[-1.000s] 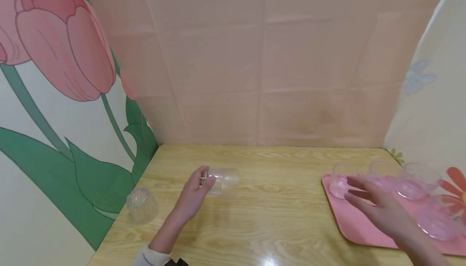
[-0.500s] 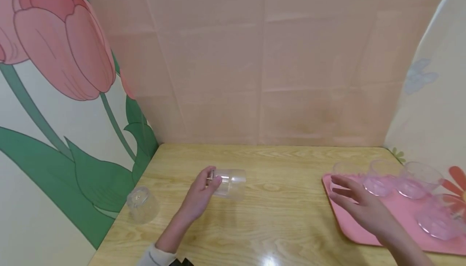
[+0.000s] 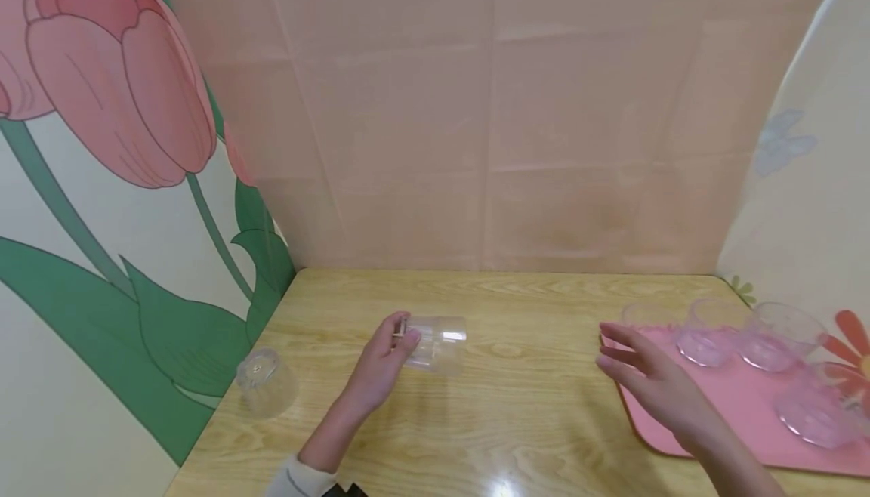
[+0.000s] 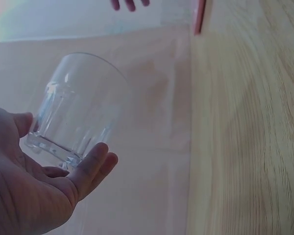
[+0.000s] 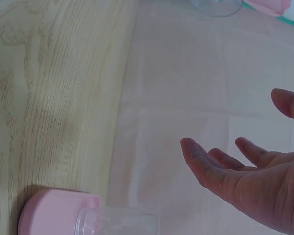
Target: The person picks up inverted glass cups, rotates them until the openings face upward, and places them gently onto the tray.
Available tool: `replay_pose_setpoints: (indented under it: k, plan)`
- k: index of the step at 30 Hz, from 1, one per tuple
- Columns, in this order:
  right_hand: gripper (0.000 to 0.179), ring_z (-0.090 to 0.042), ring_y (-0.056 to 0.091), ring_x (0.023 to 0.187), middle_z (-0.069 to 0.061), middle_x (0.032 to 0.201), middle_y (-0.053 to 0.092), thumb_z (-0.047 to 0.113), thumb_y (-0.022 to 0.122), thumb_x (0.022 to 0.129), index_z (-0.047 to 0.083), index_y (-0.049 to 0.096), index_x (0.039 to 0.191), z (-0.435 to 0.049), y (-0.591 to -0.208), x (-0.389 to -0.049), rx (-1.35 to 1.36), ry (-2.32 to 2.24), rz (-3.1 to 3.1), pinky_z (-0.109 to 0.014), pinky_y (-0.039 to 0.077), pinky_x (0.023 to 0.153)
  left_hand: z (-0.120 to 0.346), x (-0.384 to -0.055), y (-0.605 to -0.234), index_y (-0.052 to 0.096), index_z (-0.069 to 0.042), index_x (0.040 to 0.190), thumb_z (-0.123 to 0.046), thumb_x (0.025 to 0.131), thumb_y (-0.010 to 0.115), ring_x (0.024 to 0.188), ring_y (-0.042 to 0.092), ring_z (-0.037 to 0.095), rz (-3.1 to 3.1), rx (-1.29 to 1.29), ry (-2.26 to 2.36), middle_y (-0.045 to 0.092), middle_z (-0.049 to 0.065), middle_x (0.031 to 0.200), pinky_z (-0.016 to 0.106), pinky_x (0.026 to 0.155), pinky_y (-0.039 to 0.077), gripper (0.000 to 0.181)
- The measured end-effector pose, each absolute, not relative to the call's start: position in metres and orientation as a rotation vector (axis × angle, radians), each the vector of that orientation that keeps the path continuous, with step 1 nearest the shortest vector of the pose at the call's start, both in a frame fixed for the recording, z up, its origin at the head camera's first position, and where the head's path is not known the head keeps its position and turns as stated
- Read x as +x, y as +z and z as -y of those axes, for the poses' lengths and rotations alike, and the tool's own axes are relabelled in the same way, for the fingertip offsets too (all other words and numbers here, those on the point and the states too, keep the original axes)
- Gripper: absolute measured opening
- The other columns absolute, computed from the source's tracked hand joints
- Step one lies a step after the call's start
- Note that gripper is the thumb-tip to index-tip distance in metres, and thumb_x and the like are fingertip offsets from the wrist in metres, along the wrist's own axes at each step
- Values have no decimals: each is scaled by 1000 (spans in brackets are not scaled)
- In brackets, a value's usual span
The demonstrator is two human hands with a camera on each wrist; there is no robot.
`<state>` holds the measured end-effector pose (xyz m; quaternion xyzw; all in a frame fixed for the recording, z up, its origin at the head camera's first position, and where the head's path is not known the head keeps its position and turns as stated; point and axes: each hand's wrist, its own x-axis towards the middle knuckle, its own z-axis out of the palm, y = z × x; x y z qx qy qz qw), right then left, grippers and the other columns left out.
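My left hand (image 3: 381, 365) grips a clear glass (image 3: 438, 342) by its base and holds it sideways above the table, with the mouth facing right. In the left wrist view, thumb and fingers pinch the thick bottom of the same glass (image 4: 78, 107). My right hand (image 3: 652, 380) hovers over the left edge of a pink tray (image 3: 707, 429), fingers spread and holding nothing. The right wrist view also shows this hand (image 5: 255, 181) with nothing in its fingers. Several clear glasses stand on the tray, among them one glass (image 3: 768, 353) near the back.
Another clear glass (image 3: 266, 384) stands upside down near the left edge of the wooden table (image 3: 516, 406). A pink cloth (image 3: 489, 142) hangs behind the table. Walls with printed flowers rise at left and right.
My left hand has shifted right with the glass. My right hand has moved left, from among the tray's glasses to the tray's left edge.
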<state>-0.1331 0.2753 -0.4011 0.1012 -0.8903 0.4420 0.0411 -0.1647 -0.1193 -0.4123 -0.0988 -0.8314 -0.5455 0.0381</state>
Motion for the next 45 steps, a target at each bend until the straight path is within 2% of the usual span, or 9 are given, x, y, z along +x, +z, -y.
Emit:
replay_pose_setpoints:
  k: [7, 18, 25, 28, 31, 35, 38, 45]
  plan:
    - [60, 10, 51, 118, -16, 152, 47, 35, 59, 103, 11, 39, 155, -265, -399, -134, 305, 1455, 2713, -11, 44, 88, 114, -165, -413, 43, -3, 148, -41, 105, 51, 120, 58, 39, 2537, -334, -1709, 48, 26, 147, 55, 96, 52, 58]
    - [57, 3, 54, 124, -13, 154, 45, 32, 60, 103, 13, 40, 153, -249, -397, -131, 330, 1593, 2635, -9, 43, 91, 107, -161, -411, 42, -5, 149, -41, 106, 49, 122, 58, 40, 2540, -363, -1716, 46, 26, 148, 55, 95, 52, 56]
    - [58, -4, 55, 127, -12, 154, 45, 32, 60, 103, 14, 40, 154, -240, -398, -133, 326, 1658, 2613, -15, 44, 91, 103, -163, -413, 44, -5, 148, -41, 106, 49, 122, 59, 41, 2524, -368, -1716, 47, 26, 146, 56, 97, 51, 55]
    - [57, -10, 55, 130, -11, 154, 45, 32, 60, 103, 15, 41, 154, -235, -397, -134, 328, 1660, 2618, -20, 46, 93, 102, -164, -413, 45, -5, 147, -41, 106, 49, 121, 59, 40, 2518, -371, -1710, 48, 26, 145, 56, 97, 51, 54]
    - [58, -19, 53, 133, -9, 155, 44, 33, 60, 103, 17, 39, 155, -231, -395, -134, 337, 1660, 2631, -36, 48, 99, 100, -164, -413, 45, -5, 146, -40, 106, 49, 120, 59, 38, 2502, -383, -1740, 49, 24, 144, 54, 96, 51, 53]
    - [58, -31, 50, 136, -8, 156, 42, 34, 59, 104, 16, 38, 155, -226, -395, -135, 363, 1653, 2647, -54, 45, 103, 97, -165, -413, 45, -4, 146, -38, 106, 50, 117, 60, 33, 2478, -404, -1787, 49, 23, 144, 51, 95, 51, 52]
    - [58, -36, 48, 137, -9, 157, 42, 33, 59, 104, 14, 37, 155, -222, -396, -135, 396, 1652, 2640, -56, 44, 103, 95, -164, -413, 45, -3, 146, -37, 106, 50, 116, 60, 32, 2472, -420, -1795, 50, 23, 144, 50, 94, 51, 53]
    - [58, -37, 46, 138, -8, 158, 38, 28, 60, 104, 15, 37, 154, -214, -397, -138, 452, 1721, 2602, -58, 44, 104, 89, -163, -412, 45, -5, 146, -38, 106, 50, 117, 60, 31, 2470, -434, -1806, 51, 21, 142, 50, 94, 51, 52]
